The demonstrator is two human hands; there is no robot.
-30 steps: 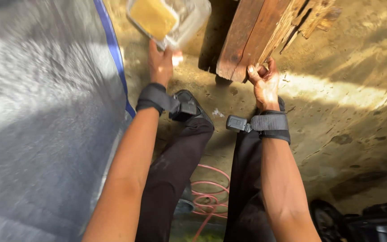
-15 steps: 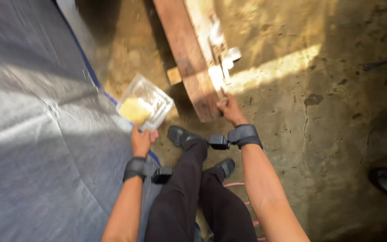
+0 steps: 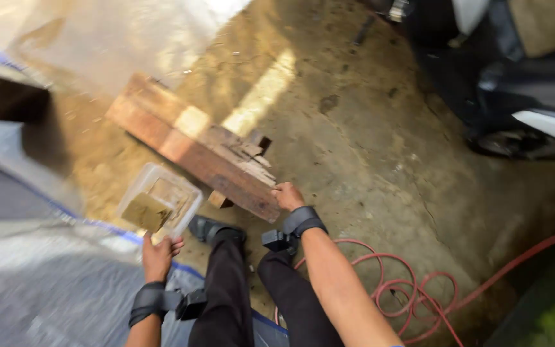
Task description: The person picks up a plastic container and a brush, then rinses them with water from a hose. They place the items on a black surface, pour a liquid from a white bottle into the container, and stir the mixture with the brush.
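Head view: the left hand (image 3: 160, 256) grips the near edge of a clear plastic container (image 3: 160, 200), fingers curled around its rim; the container is tilted, held just above the ground at the left, and a yellowish-brown block sits inside it. The right hand (image 3: 287, 195) rests on the near end of a long wooden beam (image 3: 194, 148), fingers bent over the end of the wood and closed on it; the beam lies on the ground and runs from the near centre away to the far left, with broken pale slats (image 3: 246, 154) fixed on its right side. Both wrists carry 1 black strap each (image 3: 303, 220); the person's 2 legs in dark trousers (image 3: 232, 289) stand between the arms, and 1 dark shoe (image 3: 208, 227) touches the ground just near of the beam, beside the container. A grey tarpaulin with a blue edge (image 3: 46, 283) covers the near left; a red hose (image 3: 412, 295) lies coiled on the dirt floor (image 3: 367, 148) at the near right; part of a dark vehicle (image 3: 515, 83) fills the far right.
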